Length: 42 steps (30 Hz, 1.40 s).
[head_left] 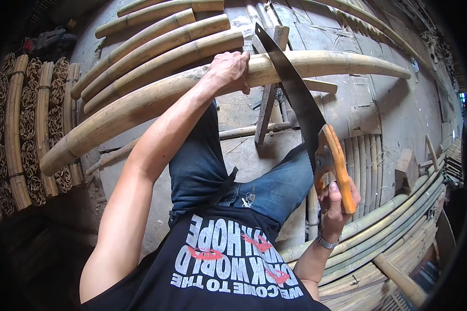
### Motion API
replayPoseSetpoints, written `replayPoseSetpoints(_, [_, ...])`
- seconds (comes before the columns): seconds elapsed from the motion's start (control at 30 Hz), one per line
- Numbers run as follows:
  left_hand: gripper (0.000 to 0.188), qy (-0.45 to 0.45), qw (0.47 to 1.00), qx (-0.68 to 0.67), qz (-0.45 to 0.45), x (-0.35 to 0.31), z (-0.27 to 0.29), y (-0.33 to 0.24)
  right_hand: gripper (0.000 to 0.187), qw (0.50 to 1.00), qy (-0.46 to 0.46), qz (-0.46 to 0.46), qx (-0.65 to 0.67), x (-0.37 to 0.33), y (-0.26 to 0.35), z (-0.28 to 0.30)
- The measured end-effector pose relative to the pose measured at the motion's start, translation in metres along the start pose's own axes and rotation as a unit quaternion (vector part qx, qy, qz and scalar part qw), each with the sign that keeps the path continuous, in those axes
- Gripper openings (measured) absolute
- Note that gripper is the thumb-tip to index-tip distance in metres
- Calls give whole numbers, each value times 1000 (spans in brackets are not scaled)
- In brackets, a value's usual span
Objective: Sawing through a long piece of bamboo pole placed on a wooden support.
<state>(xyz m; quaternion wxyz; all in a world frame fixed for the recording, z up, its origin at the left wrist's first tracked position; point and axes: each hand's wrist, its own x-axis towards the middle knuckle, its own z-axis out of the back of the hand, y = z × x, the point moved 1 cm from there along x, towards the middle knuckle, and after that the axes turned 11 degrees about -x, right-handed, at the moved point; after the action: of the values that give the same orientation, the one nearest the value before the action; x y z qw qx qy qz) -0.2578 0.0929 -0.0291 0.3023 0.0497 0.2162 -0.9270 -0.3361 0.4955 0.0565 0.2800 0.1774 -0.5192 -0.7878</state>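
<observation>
A thick, pale bamboo pole (140, 106) runs across in front of me, its near end at the lower left. My left hand (231, 70) is closed over the top of it, close to a wooden trestle (266, 106) that stands under the pole. In my right hand (337, 202) is a handsaw (298, 90), gripped by its orange wooden handle. The dark, curved blade points up and away, crossing over the pole to the right of my left hand. Whether its teeth touch the bamboo, I cannot tell.
Several cut bamboo lengths (163, 49) lie beyond the pole at the far left. Tied bamboo bundles (19, 135) stand at the left edge. Long greenish bamboo poles (379, 220) are stacked at the lower right, near a wooden block (407, 168). Thin shavings litter the floor.
</observation>
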Motion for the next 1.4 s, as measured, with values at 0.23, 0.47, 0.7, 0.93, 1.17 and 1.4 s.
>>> replayPoseSetpoints(0.23, [84,-13,1000,-4,-9,-3,0,0,16,999,-15,-23,38,12,-2,13])
replayPoseSetpoints(0.47, [85,-18,1000,1,-8,-3,0,-2,22,998,34,-55,17,14,5,22])
replayPoseSetpoints(0.7, [86,3,1000,-3,6,1,-2,1,25,993,46,43,-99,8,6,30])
replayPoseSetpoints(0.93, [87,-2,1000,2,0,5,-5,3,25,999,-46,-18,-21,11,21,9])
replayPoseSetpoints(1.17, [85,-15,1000,4,-14,3,-1,-2,18,997,67,15,-26,50,28,14])
replayPoseSetpoints(1.4, [84,-7,1000,9,-7,3,-5,4,15,994,98,7,-55,13,23,-6])
